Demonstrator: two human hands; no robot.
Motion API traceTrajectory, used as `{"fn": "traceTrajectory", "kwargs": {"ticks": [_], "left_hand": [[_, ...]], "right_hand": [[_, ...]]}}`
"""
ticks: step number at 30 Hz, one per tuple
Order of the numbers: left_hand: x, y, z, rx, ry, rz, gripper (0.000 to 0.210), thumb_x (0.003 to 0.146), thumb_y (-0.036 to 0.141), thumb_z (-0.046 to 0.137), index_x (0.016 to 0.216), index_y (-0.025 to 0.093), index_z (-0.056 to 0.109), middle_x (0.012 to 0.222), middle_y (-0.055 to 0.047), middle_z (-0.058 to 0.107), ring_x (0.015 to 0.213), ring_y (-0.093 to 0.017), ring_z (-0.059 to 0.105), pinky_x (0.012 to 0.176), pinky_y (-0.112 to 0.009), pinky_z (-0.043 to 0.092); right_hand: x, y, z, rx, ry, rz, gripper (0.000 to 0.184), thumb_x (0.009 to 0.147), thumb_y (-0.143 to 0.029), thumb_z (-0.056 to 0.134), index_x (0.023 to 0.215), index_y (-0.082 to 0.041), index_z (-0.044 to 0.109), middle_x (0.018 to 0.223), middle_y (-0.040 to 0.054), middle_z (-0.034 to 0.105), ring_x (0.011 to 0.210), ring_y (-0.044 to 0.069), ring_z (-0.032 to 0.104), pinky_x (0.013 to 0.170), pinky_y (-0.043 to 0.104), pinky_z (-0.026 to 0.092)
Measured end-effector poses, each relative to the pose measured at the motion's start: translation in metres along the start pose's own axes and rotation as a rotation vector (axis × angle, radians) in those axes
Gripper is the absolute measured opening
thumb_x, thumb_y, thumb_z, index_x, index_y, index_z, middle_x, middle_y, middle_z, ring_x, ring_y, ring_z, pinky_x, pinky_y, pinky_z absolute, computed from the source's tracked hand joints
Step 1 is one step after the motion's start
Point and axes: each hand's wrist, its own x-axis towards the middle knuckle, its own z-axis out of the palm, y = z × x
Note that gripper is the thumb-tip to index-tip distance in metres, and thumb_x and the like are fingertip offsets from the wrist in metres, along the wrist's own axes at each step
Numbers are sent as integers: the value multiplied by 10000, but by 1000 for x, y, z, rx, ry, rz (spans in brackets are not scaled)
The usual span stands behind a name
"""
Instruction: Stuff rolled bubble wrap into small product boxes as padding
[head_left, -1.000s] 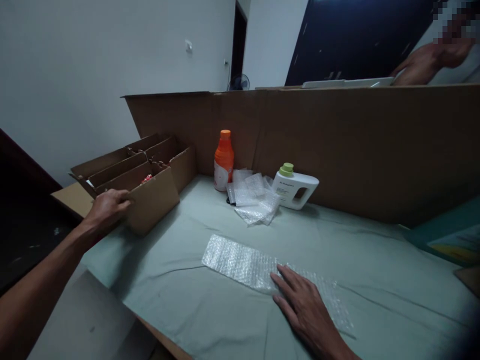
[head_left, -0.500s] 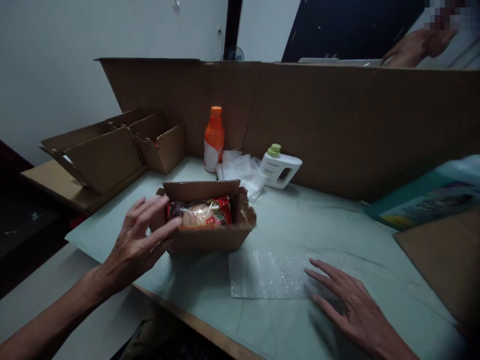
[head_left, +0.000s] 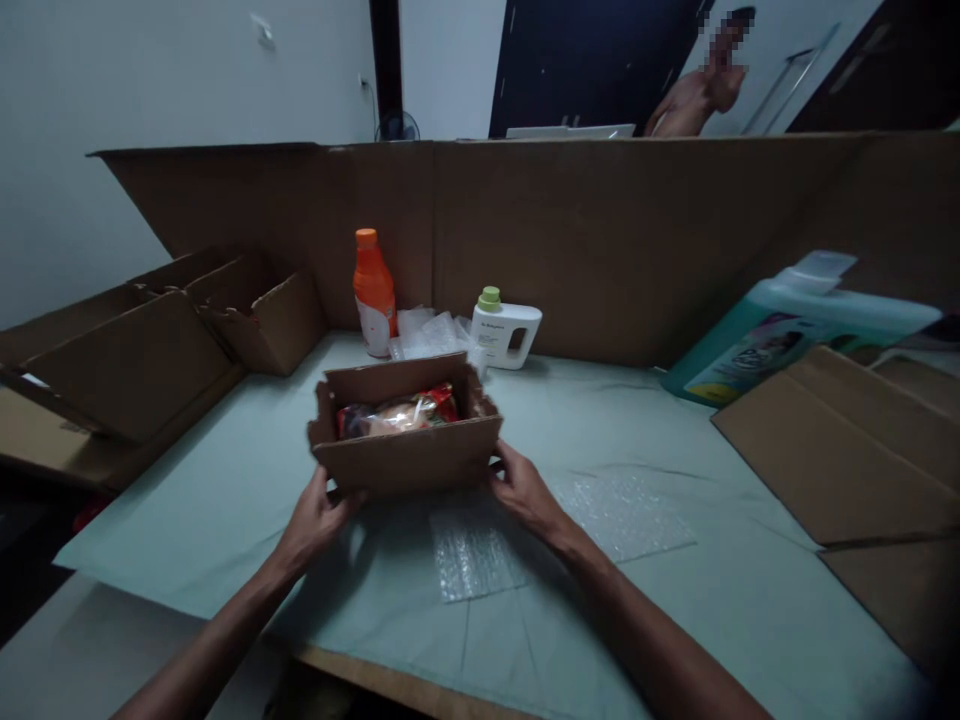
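A small open cardboard box (head_left: 409,460) is between my hands over the table. Inside lies a clear and red food packet (head_left: 405,412), its lower part hidden by the front wall. My left hand (head_left: 319,518) grips the box's lower left corner, thumb along the bottom front edge. At the lower right corner, my right hand (head_left: 525,490) holds it too, with some fingers hidden behind the box. I cannot tell whether the box touches the table. Bubble wrap (head_left: 476,555) lies flat below and beside the box, passing under my right forearm.
A tall cardboard wall (head_left: 600,240) closes off the back, with a person (head_left: 694,100) beyond it. Before it stand an orange bottle (head_left: 373,290), crumpled bubble wrap (head_left: 427,335) and a white jug (head_left: 495,335). Cardboard boxes (head_left: 135,360) sit left; a teal bottle (head_left: 765,330) and cardboard (head_left: 840,440) are right.
My right hand has left the bubble wrap and taken the box's right corner. My left hand has moved down to the lower left corner. The view has turned right.
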Motion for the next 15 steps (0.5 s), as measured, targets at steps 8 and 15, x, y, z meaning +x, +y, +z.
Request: {"fn": "traceTrajectory", "kwargs": {"ticks": [8,15], "left_hand": [[82,39,104,-125,-351,142,782,771,331,633,1498,203,376,1449,-132,544,1288,-280,544,988,-393,532],[29,19,93,305,-239,150,798,847,457,632,1536,169,350,1270,-171,643,1091,-309,623,940,-490,487]], "right_hand": [[-23,50,-80,-76,247,224,393,857,-426,569,1124,-151,656,1031,118,761,872,254,690,771,365,558],[-81,93,-116,-362,388,265,533,897,-473,546,1340,-184,609,1398,159,629,1271,324,590,987,482,515]]}}
